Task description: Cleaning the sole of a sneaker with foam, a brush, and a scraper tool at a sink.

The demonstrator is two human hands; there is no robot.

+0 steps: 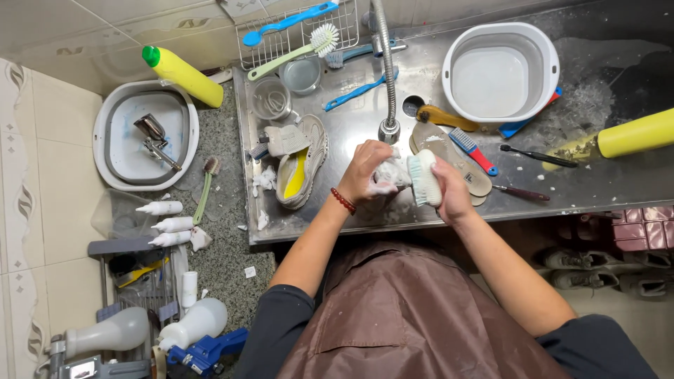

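Note:
My left hand (366,173) grips a soapy white sneaker (388,173) over the steel sink counter (351,126). My right hand (449,189) holds a white scrub brush (424,178) with bluish bristles pressed against the shoe. A red bead bracelet (342,201) circles my left wrist. Just left of my hands lies a second sneaker (300,163) with a yellow insole, on its side. Two tan insoles (449,158) lie right behind my right hand.
A faucet (386,70) rises behind my hands. A white basin (500,71) sits back right, another basin (146,133) on the floor at left. Yellow bottles (184,76) (635,133), several brushes, glass jars and a wire rack (295,35) crowd the counter. Squeeze bottles (165,224) lie on the floor.

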